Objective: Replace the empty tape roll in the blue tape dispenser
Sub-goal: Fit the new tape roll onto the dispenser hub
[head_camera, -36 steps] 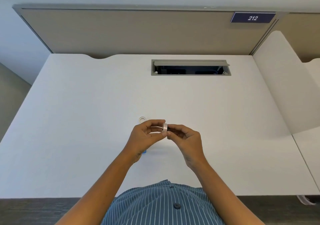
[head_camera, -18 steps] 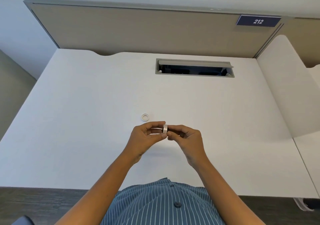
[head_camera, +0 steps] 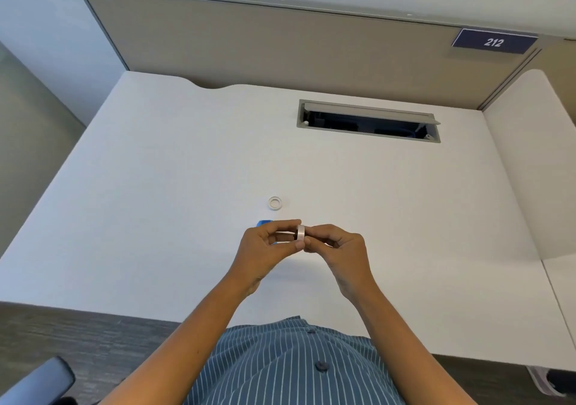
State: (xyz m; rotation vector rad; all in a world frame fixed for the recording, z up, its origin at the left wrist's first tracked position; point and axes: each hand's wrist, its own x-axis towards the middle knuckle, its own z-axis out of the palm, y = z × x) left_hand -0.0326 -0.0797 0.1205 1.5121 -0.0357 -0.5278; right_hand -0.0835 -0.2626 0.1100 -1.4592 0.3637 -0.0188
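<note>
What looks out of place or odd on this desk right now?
Little stands out. A small white ring, likely the empty tape core, lies loose on the desk beyond the hands. The cable hatch lid at the back is propped open.

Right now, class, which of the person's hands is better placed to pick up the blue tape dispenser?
Probably left. The left hand hangs directly over the blue tape dispenser, mostly hiding it. The right hand sits further right; both pinch the tape roll.

Only an empty core (head_camera: 275, 203) interrupts the desk (head_camera: 156, 186).
</note>
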